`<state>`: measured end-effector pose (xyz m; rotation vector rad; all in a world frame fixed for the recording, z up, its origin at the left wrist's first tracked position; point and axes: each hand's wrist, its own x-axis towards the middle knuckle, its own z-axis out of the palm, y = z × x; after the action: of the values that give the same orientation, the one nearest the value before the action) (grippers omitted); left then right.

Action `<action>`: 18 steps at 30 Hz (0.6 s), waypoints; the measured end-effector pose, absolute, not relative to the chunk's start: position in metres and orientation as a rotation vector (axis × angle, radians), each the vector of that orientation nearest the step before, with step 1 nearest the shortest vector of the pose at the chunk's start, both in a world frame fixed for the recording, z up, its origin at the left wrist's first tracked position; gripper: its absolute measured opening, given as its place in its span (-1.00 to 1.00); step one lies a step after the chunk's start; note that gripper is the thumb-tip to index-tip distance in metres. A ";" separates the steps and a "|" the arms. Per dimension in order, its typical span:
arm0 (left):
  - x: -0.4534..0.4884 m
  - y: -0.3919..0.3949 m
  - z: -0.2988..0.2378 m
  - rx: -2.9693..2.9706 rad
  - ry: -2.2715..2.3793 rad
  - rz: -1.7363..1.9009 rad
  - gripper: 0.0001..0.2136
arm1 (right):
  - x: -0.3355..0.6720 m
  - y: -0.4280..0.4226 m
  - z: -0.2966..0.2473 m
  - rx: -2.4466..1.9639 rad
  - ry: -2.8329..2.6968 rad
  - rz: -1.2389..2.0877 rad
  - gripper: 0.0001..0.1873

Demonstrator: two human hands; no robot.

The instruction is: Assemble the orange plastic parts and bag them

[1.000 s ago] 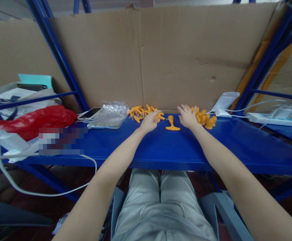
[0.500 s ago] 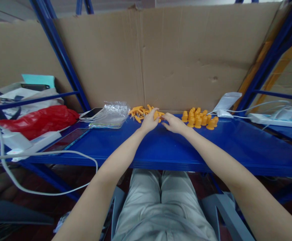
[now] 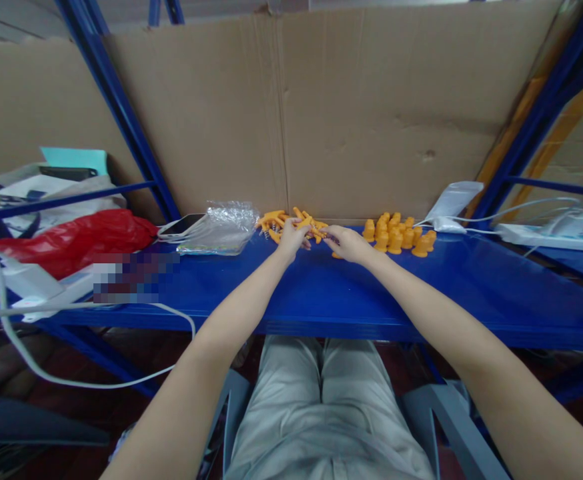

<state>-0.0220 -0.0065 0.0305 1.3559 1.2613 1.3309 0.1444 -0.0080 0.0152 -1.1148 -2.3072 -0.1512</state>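
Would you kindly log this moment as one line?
left hand: at orange handle pile | right hand: near left hand | orange knobs: clustered right of right hand

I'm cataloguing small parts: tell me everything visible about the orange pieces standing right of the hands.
The orange pieces look like plastic, with narrower tops and wider bases. Many stand upright, bunched close together on the blue shelf, right of the right hand. No hand touches them; fine detail is too small to tell.

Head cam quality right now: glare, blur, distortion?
Head view: light soft, fairly even; glints on the clear plastic bag; detail soft around the left hand and orange pile, cause unclear; wide-angle stretch toward the edges; pixelated patch on the blue table's left side.
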 end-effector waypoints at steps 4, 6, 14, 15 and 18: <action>-0.023 -0.008 0.033 1.314 1.266 1.331 -0.72 | 0.138 -0.014 0.015 -1.089 -2.315 -0.206 -0.59; -0.023 -0.010 0.034 1.290 1.268 1.327 -0.72 | 0.136 -0.017 0.014 -1.076 -2.318 -0.253 -0.59; -0.022 -0.010 0.034 1.285 1.303 1.335 -0.75 | 0.135 -0.027 0.021 -1.227 -2.333 -0.448 -0.60; -0.022 -0.008 0.033 1.274 1.310 1.347 -0.75 | 0.135 -0.027 0.023 -1.260 -2.338 -0.471 -0.60; -0.023 -0.002 0.032 1.228 1.332 1.407 -0.73 | 0.132 -0.026 0.028 -1.374 -2.379 -0.536 -0.59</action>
<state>-0.0233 -0.0020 0.0323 1.2280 1.3324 1.4071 0.1320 -0.0264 0.0283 -1.3743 -2.3793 -0.5360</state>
